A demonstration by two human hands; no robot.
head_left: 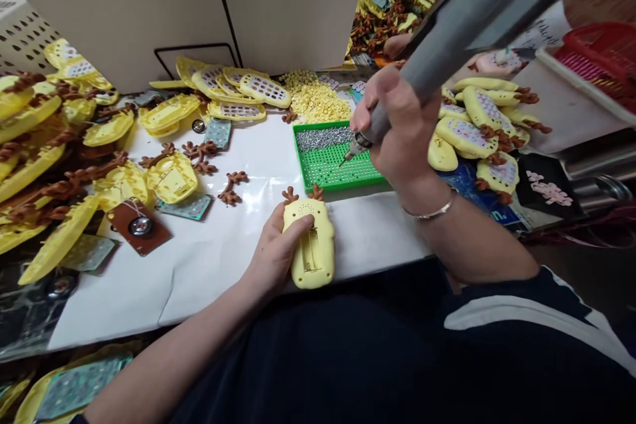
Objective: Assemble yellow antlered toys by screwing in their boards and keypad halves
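My left hand (275, 245) is closed around a yellow toy phone (312, 238) with brown antlers, its back facing up and the battery compartment uncovered. The thumb presses on the upper part of the back. My right hand (397, 119) grips a grey power screwdriver (437, 33), tilted with its bit pointing down to the left. The bit's tip is over a green perforated tray (338, 175), where many small metal screws (322, 138) lie along the far side. Whether the tip carries a screw is too small to tell.
Yellow shells with brown antlers (30, 139) are heaped at left, near a brown board with a speaker (140, 226). Small yellow pieces (318, 96) lie behind the tray. Closed toy phones (467, 136) are piled at right. A large carton (199, 13) stands at the back.
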